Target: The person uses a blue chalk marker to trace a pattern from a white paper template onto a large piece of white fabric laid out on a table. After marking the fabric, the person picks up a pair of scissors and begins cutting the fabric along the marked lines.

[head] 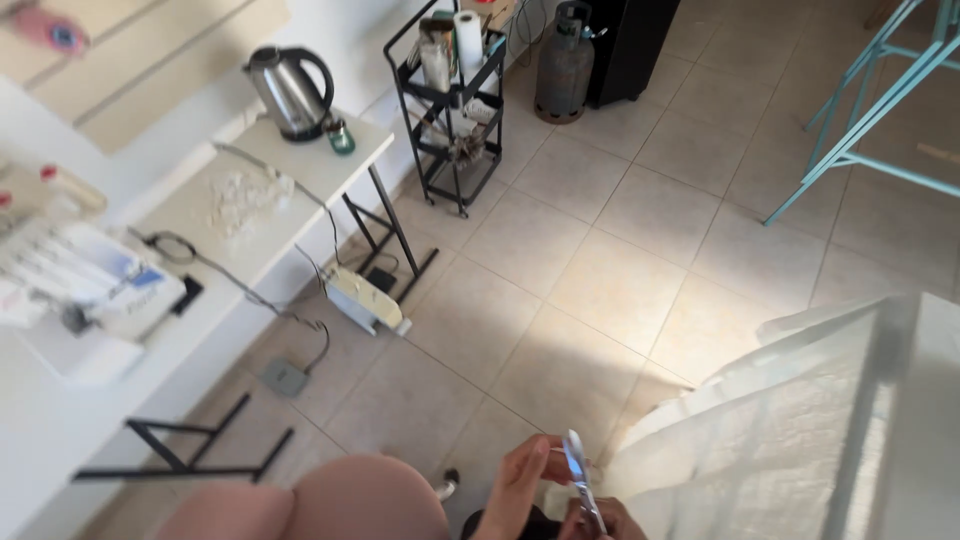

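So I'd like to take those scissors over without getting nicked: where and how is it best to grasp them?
Probably by the handle end, low in the picture, where the right hand already is, coming from below. The scissors stand nearly upright with the metal blades pointing up and away, beside the left hand's fingers. The white fabric lies close on the right, so approach from the open left side. The handles are mostly hidden.

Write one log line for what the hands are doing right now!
left hand: beside scissors | right hand: holds scissors | white fabric: at right | floor: tiled
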